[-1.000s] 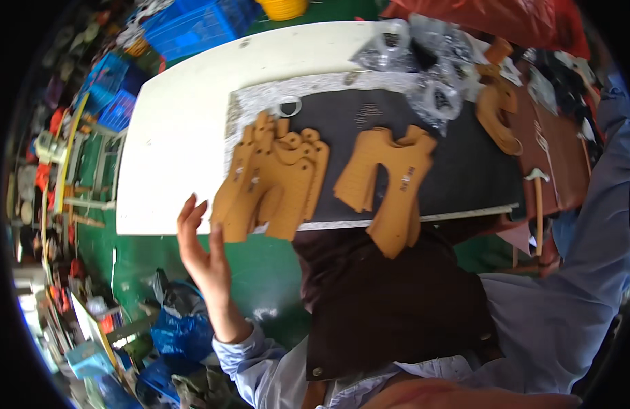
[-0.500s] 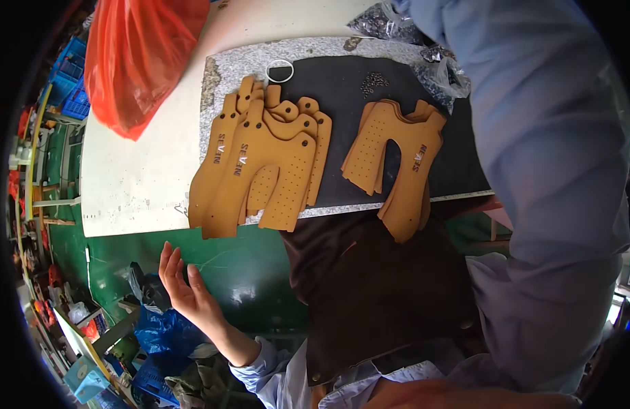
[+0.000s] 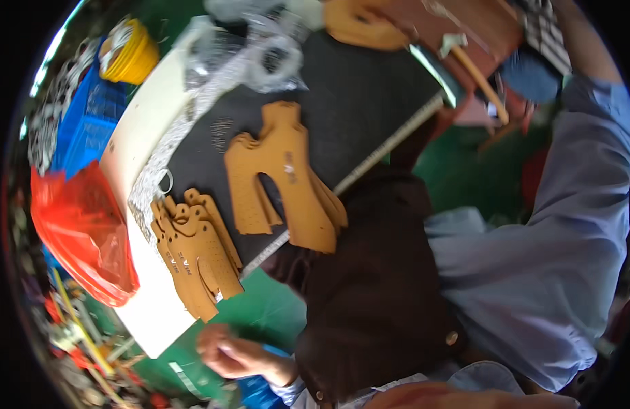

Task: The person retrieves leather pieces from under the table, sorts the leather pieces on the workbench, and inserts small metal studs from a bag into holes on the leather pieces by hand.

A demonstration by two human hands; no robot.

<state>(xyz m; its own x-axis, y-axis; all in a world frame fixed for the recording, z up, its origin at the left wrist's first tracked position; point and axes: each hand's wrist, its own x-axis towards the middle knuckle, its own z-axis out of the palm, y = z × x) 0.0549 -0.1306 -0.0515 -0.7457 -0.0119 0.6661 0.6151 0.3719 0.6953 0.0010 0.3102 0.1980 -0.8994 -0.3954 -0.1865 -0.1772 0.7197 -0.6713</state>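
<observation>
My left hand point(image 3: 227, 349) hangs below the white table point(image 3: 141, 146) edge, fingers loosely curled together, gripping nothing. Nearest to it lies a stack of tan leather shoe-upper pieces point(image 3: 195, 253), overhanging the black mat point(image 3: 359, 102). A second tan stack point(image 3: 287, 180) rests further along the mat. My right arm reaches up at the right; its hand is out of view.

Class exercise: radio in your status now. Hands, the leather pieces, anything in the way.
Left hand low below the table edge, blurred, nothing visibly held. Right hand out of view, sleeve raised. Tan leather cutouts stacked on dark mat, untouched. Red bag beside them.
</observation>
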